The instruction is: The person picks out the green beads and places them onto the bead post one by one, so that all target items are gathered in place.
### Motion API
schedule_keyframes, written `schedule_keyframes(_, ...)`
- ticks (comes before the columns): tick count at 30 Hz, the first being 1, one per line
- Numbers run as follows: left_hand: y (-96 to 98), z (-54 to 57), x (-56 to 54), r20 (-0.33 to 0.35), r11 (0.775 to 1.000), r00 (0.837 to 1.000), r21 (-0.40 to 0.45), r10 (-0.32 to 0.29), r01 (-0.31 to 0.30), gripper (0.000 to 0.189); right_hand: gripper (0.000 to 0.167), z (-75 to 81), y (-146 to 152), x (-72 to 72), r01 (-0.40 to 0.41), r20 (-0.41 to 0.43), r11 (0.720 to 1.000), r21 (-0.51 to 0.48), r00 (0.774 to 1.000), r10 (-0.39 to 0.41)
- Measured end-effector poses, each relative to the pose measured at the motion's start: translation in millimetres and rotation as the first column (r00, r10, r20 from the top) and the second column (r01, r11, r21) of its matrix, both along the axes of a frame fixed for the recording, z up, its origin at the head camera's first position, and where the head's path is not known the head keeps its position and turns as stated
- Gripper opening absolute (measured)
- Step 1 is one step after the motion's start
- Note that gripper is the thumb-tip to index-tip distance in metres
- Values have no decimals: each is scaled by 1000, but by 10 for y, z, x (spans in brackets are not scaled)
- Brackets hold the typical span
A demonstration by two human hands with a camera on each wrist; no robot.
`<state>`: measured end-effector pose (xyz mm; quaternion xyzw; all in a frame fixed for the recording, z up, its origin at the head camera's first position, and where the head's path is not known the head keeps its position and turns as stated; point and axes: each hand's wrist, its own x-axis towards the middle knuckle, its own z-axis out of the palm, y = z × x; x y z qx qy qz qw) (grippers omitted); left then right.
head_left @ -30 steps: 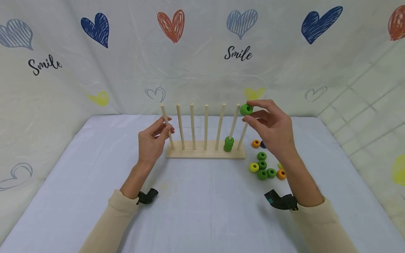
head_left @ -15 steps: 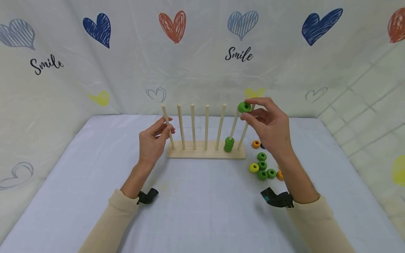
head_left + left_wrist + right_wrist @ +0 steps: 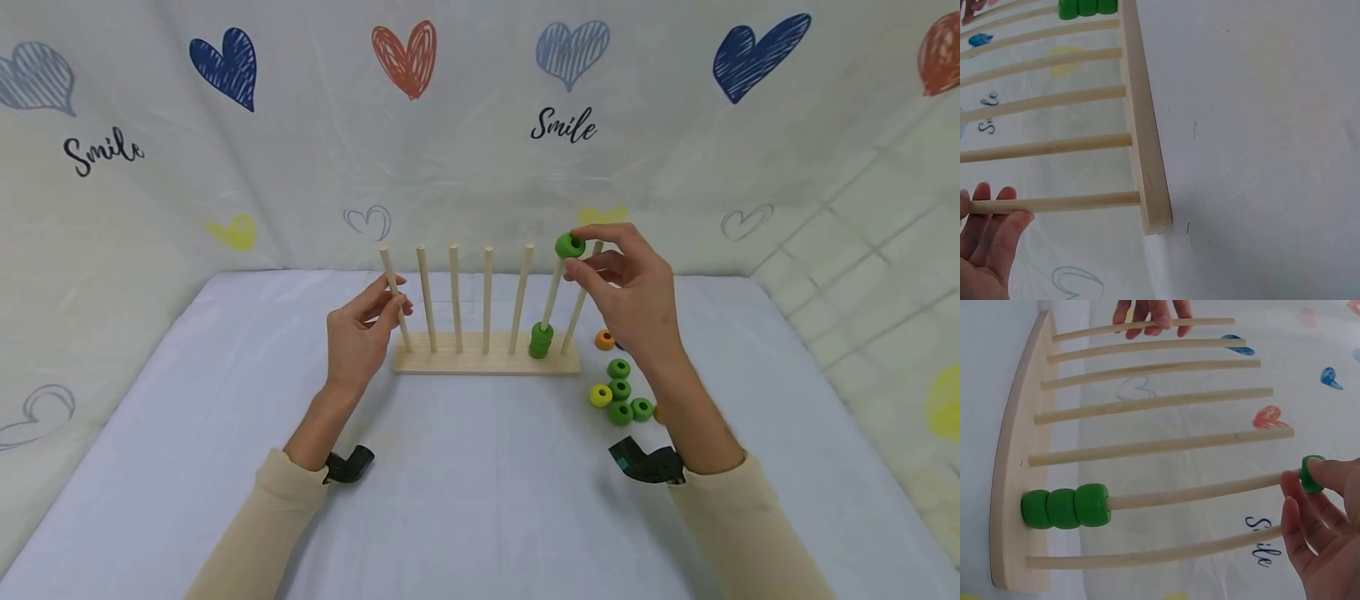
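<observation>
A wooden rack (image 3: pixel 450 365) with a row of upright pegs stands on the table. My left hand (image 3: pixel 356 342) pinches the leftmost peg (image 3: pixel 1085 203) between thumb and fingers. Between the thumb and fingertips of my right hand (image 3: pixel 633 287) is a green bead (image 3: pixel 568 245). That bead is at the top of the second peg (image 3: pixel 1204 490) from the right; in the right wrist view it meets the peg's tip, though how far it is threaded cannot be told. Three green beads (image 3: pixel 1065 507) sit stacked at the foot of the same peg.
Loose green beads (image 3: pixel 619 389), a yellow bead (image 3: pixel 600 396) and an orange bead (image 3: pixel 604 339) lie on the white cloth (image 3: pixel 480 500), right of the rack. My right forearm partly hides others. A curtain printed with hearts (image 3: pixel 405 58) hangs behind.
My right hand has carried the green bead left and slightly up, from beside the second peg from the right to its tip. The left hand keeps its hold on the leftmost peg.
</observation>
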<state>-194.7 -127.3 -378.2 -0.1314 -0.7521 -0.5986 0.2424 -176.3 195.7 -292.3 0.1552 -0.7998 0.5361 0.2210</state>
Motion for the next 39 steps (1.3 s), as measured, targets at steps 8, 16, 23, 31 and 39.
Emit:
schedule_keyframes(8,19,1,-1,-1,1000,1000,2,-9,9,28,35,-20,23,21,-18,-3,998,56,1000,18)
schedule_keyframes(16,15,7,-7,8,1000,1000,-19,4,-4,27,33,-33,45,14,-40,-6,997,70,999,40)
schedule_keyframes(23,7,5,-4,3,1000,1000,-22,8,-8,26,29,-43,42,20,-37,0,997,63,999,37)
schedule_keyframes(31,-5,2,-2,0,1000,1000,-16,9,-9,26,28,-32,76,56,-82,-42,997,6,996,82)
schedule_keyframes(39,-2,5,1,-1,1000,1000,-25,12,-12,26,27,-44,204,104,-120,-86,992,-41,990,116)
